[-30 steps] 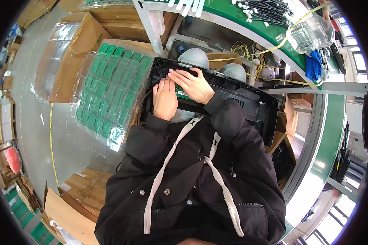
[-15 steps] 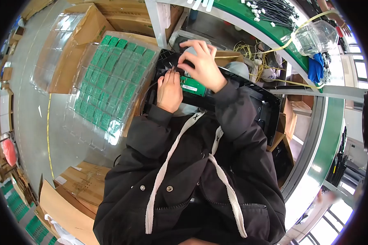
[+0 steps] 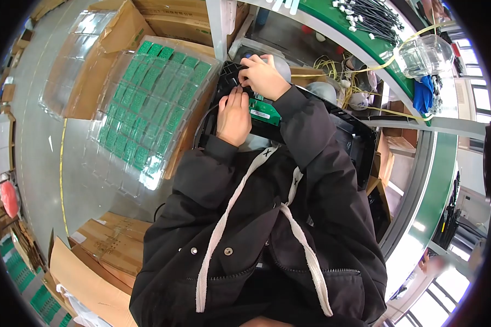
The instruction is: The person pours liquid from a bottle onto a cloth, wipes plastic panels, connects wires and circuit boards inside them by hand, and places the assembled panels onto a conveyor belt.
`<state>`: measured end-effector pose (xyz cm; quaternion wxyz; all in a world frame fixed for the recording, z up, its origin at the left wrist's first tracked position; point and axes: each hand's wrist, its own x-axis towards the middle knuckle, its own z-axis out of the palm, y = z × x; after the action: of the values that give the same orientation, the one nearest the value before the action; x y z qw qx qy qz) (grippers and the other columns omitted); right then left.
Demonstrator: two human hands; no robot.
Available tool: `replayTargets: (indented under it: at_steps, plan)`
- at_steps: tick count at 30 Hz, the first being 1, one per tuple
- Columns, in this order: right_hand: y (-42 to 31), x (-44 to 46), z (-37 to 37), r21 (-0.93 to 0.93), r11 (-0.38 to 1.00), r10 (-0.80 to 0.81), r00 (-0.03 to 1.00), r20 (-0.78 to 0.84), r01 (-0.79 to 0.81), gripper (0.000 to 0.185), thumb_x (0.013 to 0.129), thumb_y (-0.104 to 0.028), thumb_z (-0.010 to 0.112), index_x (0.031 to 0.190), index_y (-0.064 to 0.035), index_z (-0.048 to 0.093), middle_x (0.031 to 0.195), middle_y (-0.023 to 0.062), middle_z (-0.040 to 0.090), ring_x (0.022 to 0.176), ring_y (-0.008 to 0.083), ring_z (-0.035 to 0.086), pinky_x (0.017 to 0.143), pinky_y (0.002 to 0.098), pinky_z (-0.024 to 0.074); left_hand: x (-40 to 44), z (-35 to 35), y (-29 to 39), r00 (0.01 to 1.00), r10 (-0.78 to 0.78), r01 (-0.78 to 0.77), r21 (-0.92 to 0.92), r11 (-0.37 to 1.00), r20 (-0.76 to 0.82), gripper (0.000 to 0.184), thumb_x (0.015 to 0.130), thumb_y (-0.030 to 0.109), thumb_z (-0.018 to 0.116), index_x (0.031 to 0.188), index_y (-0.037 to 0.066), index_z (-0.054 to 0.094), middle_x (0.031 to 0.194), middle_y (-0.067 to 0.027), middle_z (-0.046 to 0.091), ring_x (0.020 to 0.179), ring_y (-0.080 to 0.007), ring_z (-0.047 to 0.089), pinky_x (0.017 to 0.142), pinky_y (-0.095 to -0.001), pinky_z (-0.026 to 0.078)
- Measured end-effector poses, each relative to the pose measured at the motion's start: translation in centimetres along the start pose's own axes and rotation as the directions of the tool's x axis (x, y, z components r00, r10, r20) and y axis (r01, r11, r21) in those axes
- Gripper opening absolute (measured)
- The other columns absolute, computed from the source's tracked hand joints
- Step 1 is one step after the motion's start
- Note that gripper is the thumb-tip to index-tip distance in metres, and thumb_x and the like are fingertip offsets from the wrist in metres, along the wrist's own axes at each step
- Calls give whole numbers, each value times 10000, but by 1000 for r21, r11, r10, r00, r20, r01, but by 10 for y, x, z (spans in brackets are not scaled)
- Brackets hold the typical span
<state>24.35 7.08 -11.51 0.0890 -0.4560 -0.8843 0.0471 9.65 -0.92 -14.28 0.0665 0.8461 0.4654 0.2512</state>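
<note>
A long black plastic housing [image 3: 333,113] lies in front of me, with a green circuit board [image 3: 264,113] bearing a white label inside it. My left hand [image 3: 234,119] rests over the housing's left part, beside the board, its fingers stretched forward and lying close together. Just beyond its fingertips, my right hand [image 3: 265,78] is closed in a pinch over the far left end of the housing. Whatever sits between the right fingertips is hidden. Both sets of fingertips nearly meet.
At left, clear plastic trays [image 3: 101,155] hold rows of green boards beside cardboard boxes [image 3: 112,245]. A green-topped bench [image 3: 316,13] carries black cables with white connectors [image 3: 365,16], a clear plastic container [image 3: 428,54] and a blue item [image 3: 423,94]. Yellow cables hang beneath.
My right hand has lowered from above the housing, its raised fingers now curled down near the left fingertips. My left hand stays almost in place. The whole view has shifted slightly.
</note>
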Motion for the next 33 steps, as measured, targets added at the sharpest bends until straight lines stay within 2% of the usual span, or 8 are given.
replayTargets:
  at_steps: [3, 9, 12, 18, 24, 27, 30, 33]
  plan:
    - [2, 0, 3, -15, 1000, -22, 1000, -8, 22, 40, 729, -162, 648, 768, -154, 642, 967, -9, 518, 1008, 185, 483, 896, 438, 322, 0, 0, 0, 1000, -9, 9, -7, 1000, 5, 392, 731, 65, 552, 1098, -53, 479, 1229, -216, 498, 1200, -296, 434, 951, -403, 321]
    - [1, -2, 5, -50, 998, -32, 998, -53, 29, 31, 751, -165, 645, 777, -151, 636, 983, 8, 531, 961, 191, 506, 838, 376, 350, 2, 1, 6, 996, -82, 83, -25, 996, 28, 503, 743, 128, 572, 1203, -47, 470, 1240, -165, 471, 1182, -267, 422, 922, -434, 321]
    - [2, -3, 6, -41, 999, -37, 997, -72, 34, 28, 756, -168, 645, 778, -154, 636, 986, 8, 534, 945, 193, 516, 802, 356, 358, 2, 4, 6, 994, -99, 99, 9, 995, 39, 511, 755, 174, 577, 1207, -46, 485, 1188, -137, 475, 1123, -254, 437, 904, -437, 328]
    - [1, -2, 5, -19, 999, -29, 996, -81, 28, 37, 747, -158, 638, 782, -149, 633, 940, 16, 535, 904, 195, 550, 762, 349, 373, 7, 3, 9, 982, -165, 166, -3, 986, 88, 473, 759, 174, 576, 1177, -39, 515, 1114, -113, 479, 1062, -246, 448, 886, -446, 332]
    - [1, -3, 12, -71, 997, -56, 978, -199, 43, 75, 721, -160, 624, 796, -156, 627, 885, 15, 543, 820, 190, 607, 731, 335, 387, 7, 4, 10, 981, -167, 166, 22, 986, 94, 458, 762, 167, 576, 1176, -22, 526, 1162, -109, 478, 1092, -246, 440, 893, -451, 332]
    - [1, -2, 15, -85, 996, -48, 982, -183, 33, 95, 711, -158, 625, 806, -155, 618, 883, 17, 547, 804, 184, 605, 723, 317, 389, 6, 7, 9, 986, -147, 144, 40, 989, 75, 461, 759, 164, 579, 1180, -17, 525, 1209, -102, 473, 1102, -243, 438, 895, -449, 335]
    - [2, -3, 11, 9, 997, -75, 959, -272, 80, 134, 690, -148, 643, 813, -135, 591, 889, 18, 551, 775, 199, 604, 717, 326, 408, 7, 7, 9, 986, -141, 137, 58, 989, 84, 468, 753, 155, 584, 1185, -15, 523, 1239, -93, 470, 1109, -233, 438, 894, -445, 337]
    - [-5, -10, -4, 219, 975, 77, 963, -257, -19, 220, 694, -106, 668, 887, -119, 563, 874, 40, 584, 768, 278, 590, 717, 393, 458, 7, 7, 9, 985, -150, 148, 33, 988, 80, 478, 746, 148, 592, 1191, -12, 520, 1242, -85, 473, 1115, -224, 437, 892, -444, 340]
